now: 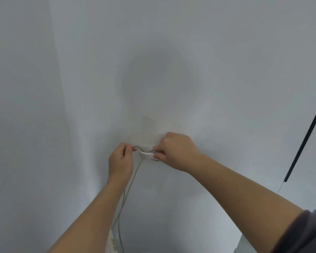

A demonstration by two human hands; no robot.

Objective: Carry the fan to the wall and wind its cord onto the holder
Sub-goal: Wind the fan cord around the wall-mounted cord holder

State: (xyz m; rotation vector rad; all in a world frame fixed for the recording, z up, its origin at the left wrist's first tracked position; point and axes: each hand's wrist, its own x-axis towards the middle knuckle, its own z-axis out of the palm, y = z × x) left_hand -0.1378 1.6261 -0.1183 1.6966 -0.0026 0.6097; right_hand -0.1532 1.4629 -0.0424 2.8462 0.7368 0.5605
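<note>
The holder (146, 155) is a small white hook fixed to the wall (153, 70), just between my two hands. A few loops of the cord (130, 183) sit on it, bunched at its right end; how many I cannot tell.

My right hand (177, 152) is curled against the wall at the holder's right side, thumb and fingertips pinching the loops there. My left hand (121, 161) is just left of the holder, fingers curled, pinching the cord where it arcs over toward the hook. Neither hand is spread.

A dark thin pole (306, 136) slants along the right edge, well apart from my hands. A grey sleeve (306, 232) covers my right upper arm. My head's round shadow falls on the wall above the holder. Nothing stands between my hands and the hook.

The cord is thin and pale grey-beige. From my left hand it hangs down along my left forearm in two strands, close together, to a white part (112, 243) with a small label at the bottom edge; whether that is the fan I cannot tell.
</note>
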